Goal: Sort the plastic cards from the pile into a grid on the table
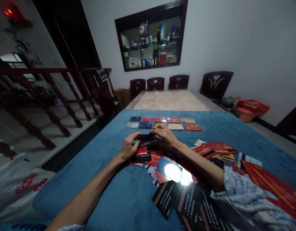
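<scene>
Between my two hands is a small bunch of black cards [146, 137], gripped at its left and right ends. My left hand [129, 147] is closed on the left end, thumb toward me. The fingers of my right hand [166, 137] curl over the right end. Right below lie a red card [141, 150] and a black card with white print [146, 157]. Loose cards spread under my right forearm, among them a blue card [165, 167] with a bright glare and several black cards [163, 197]. How many cards I hold cannot be made out.
Beyond my hands, two rows of neat card stacks, including a dark blue stack [145, 125] and a red stack [193, 127], lie on the blue cloth [106, 141]. More red cards [270, 179] are scattered at right. A white plastic bag [20, 189] is at left; chairs [155, 84] stand behind.
</scene>
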`<state>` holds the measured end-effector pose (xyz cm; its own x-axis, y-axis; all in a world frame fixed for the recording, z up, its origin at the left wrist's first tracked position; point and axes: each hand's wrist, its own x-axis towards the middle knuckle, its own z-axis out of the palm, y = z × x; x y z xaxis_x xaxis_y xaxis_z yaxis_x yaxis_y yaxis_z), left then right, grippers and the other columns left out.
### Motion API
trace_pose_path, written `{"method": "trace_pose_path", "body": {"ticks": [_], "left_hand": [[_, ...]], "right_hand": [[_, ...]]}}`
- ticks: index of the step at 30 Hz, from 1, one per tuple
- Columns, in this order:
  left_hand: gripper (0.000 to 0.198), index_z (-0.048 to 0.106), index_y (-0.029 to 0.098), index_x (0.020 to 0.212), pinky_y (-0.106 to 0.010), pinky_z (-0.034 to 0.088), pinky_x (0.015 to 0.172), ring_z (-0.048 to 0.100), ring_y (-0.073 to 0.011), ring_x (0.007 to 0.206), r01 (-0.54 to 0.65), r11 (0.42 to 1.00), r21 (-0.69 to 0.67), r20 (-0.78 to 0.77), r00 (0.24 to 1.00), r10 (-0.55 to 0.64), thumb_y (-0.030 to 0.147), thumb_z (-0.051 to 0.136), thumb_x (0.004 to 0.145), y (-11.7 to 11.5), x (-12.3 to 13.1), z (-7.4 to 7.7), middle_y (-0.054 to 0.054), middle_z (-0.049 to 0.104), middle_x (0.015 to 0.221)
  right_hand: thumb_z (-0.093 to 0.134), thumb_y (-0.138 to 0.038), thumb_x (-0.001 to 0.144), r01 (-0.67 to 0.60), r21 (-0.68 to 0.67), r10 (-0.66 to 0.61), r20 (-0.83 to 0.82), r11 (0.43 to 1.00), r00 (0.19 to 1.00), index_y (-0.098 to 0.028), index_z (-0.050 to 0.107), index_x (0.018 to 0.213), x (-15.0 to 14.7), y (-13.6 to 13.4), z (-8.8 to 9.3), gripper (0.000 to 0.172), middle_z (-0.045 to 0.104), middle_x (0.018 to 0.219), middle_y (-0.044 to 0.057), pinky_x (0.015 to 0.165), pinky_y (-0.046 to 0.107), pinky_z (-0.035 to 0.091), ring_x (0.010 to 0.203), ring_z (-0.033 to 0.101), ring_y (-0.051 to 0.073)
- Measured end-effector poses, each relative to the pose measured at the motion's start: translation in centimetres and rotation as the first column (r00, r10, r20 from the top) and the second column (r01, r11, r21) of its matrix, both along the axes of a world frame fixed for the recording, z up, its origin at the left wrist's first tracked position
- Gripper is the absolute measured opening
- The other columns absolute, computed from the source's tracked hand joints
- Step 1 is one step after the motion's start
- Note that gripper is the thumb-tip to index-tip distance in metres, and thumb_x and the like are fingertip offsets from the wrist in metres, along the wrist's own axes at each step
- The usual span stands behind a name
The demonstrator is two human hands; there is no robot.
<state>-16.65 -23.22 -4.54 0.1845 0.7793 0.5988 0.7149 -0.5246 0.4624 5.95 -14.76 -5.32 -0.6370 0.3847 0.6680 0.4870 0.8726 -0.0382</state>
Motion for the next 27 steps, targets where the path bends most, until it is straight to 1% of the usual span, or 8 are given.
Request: {"method": "trace_pose_path", "body": {"ticks": [2,4,6,9,12,14,20,27], "left_hand": [[0.045,0.055,0.02,0.131,-0.031,0.054,0.086,0.064,-0.0133,0.083,-0.017,0.999,-0.031,0.021,1.0,0.018,0.015,0.054,0.086,0.0,-0.1,-0.1,-0.001,0.07,0.098],[0.05,0.05,0.021,0.136,-0.03,0.054,0.084,0.064,-0.0127,0.08,-0.025,0.998,-0.05,0.02,0.999,0.026,0.015,0.055,0.086,0.1,-0.2,-0.3,0.0,0.069,0.094],[0.049,0.052,0.022,0.134,-0.031,0.054,0.085,0.065,-0.0142,0.084,-0.022,0.998,-0.055,0.003,1.0,0.022,0.014,0.056,0.085,0.2,-0.3,-0.5,0.0,0.07,0.094],[0.042,0.058,0.022,0.125,-0.034,0.054,0.088,0.066,-0.0164,0.088,-0.02,0.999,-0.045,-0.035,0.999,0.018,0.011,0.057,0.084,0.4,-0.4,-0.9,-0.002,0.07,0.095],[0.033,0.064,0.02,0.113,-0.035,0.055,0.087,0.065,-0.0166,0.088,-0.024,1.0,-0.017,-0.084,0.996,0.022,0.009,0.057,0.082,0.5,-0.5,-1.0,-0.003,0.069,0.095],[0.031,0.065,0.02,0.11,-0.034,0.054,0.086,0.064,-0.0163,0.087,-0.024,1.0,-0.005,-0.108,0.994,0.024,0.008,0.056,0.082,0.5,-0.6,-0.9,-0.003,0.068,0.094],[0.037,0.063,0.02,0.116,-0.036,0.053,0.087,0.063,-0.0174,0.089,-0.039,0.999,-0.036,-0.138,0.99,0.033,0.007,0.057,0.082,0.2,-0.5,-0.8,-0.002,0.066,0.093],[0.038,0.061,0.022,0.115,-0.037,0.052,0.089,0.064,-0.0174,0.088,-0.063,0.997,-0.05,-0.093,0.994,0.059,0.006,0.057,0.08,0.4,-0.5,-0.6,-0.001,0.067,0.092]], "right_hand": [[0.054,-0.024,0.096,0.004,-0.001,-0.004,0.003,1.0,1.0,-0.022,0.066,0.116,0.0,-0.2,0.2,0.023,0.072,0.097,0.01,0.087,0.041,0.036,0.096,0.05,0.025],[0.055,-0.025,0.096,-0.004,-0.008,0.004,0.027,1.0,1.0,-0.022,0.066,0.118,0.1,-0.4,0.5,0.024,0.072,0.099,0.01,0.087,0.04,0.036,0.096,0.05,0.025],[0.057,-0.026,0.096,-0.018,-0.024,0.019,0.065,1.0,0.998,-0.022,0.065,0.119,0.2,-0.5,0.7,0.025,0.072,0.1,0.01,0.085,0.039,0.036,0.097,0.05,0.025],[0.06,-0.025,0.094,-0.01,-0.054,0.015,0.096,0.999,0.995,-0.023,0.065,0.119,0.2,-0.6,0.7,0.025,0.071,0.099,0.009,0.084,0.037,0.036,0.097,0.051,0.025],[0.061,-0.022,0.093,0.001,-0.064,0.006,0.104,0.998,0.995,-0.023,0.066,0.117,0.2,-0.6,0.5,0.024,0.071,0.097,0.009,0.084,0.036,0.036,0.096,0.051,0.024],[0.059,-0.022,0.094,-0.003,-0.062,0.01,0.114,0.998,0.993,-0.023,0.066,0.118,0.1,-0.7,0.5,0.025,0.07,0.097,0.009,0.083,0.037,0.036,0.095,0.051,0.024],[0.061,-0.023,0.091,0.01,-0.076,0.003,0.169,0.997,0.986,-0.021,0.062,0.126,0.1,-1.2,0.5,0.035,0.07,0.101,0.011,0.082,0.038,0.035,0.097,0.05,0.025],[0.065,-0.022,0.085,0.051,-0.142,-0.018,0.222,0.989,0.975,-0.021,0.055,0.135,0.1,-1.8,1.0,0.051,0.068,0.111,0.012,0.085,0.039,0.032,0.103,0.05,0.028]]}}
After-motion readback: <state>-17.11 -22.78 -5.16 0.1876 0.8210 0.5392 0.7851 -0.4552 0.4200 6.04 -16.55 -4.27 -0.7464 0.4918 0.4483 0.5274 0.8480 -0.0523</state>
